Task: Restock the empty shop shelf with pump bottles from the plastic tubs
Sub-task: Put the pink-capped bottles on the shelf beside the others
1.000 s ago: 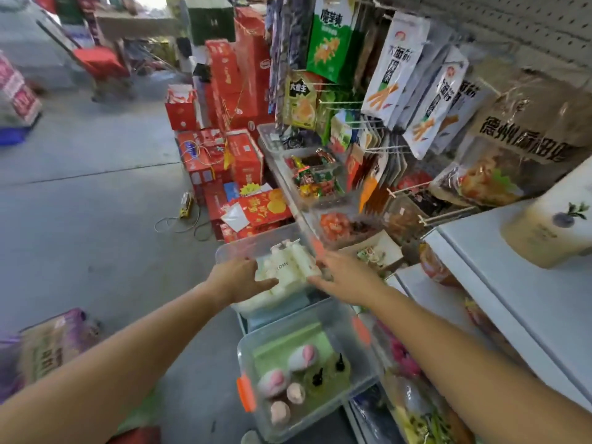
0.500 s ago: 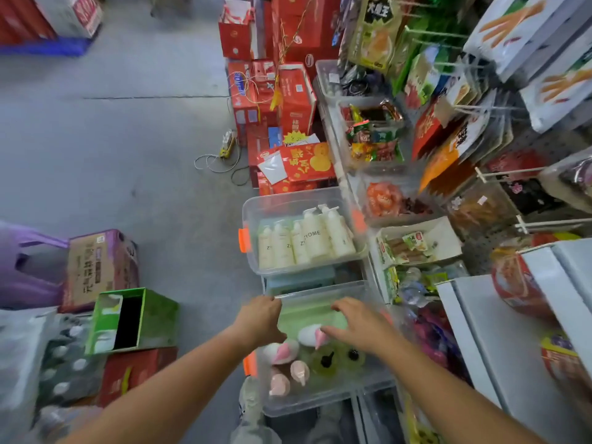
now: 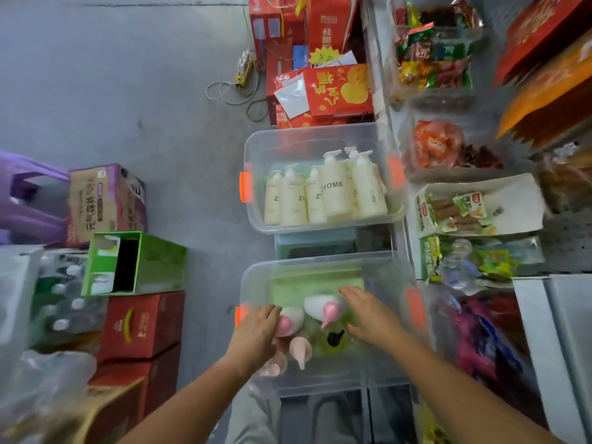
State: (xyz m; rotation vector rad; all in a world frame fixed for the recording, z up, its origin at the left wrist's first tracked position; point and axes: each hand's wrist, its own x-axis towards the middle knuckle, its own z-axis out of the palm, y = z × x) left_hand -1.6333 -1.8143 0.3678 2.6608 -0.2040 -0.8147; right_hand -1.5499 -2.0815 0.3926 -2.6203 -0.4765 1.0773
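The near tub (image 3: 253,283) is clear with orange latches (image 3: 415,307) and green at its bottom; inside it are white bottles (image 3: 315,305) with pink pumps (image 3: 330,310) and a yellow-green bottle (image 3: 322,346) with a black pump (image 3: 334,338). Beyond it, cream bottles (image 3: 334,193) carry dark lettering.

Two clear tubs, far tub (image 3: 288,139) with six cream pump bottles (image 3: 333,190), near tub (image 3: 256,283) with four pink-pump bottles (image 3: 315,304) and one visible black-pump green bottle (image 3: 334,338)

Clear, glossy plastic tubs (image 3: 323,283); smooth cream plastic pump bottles (image 3: 333,190); matt cardboard boxes (image 3: 105,203); rough grey concrete floor (image 3: 112,91).
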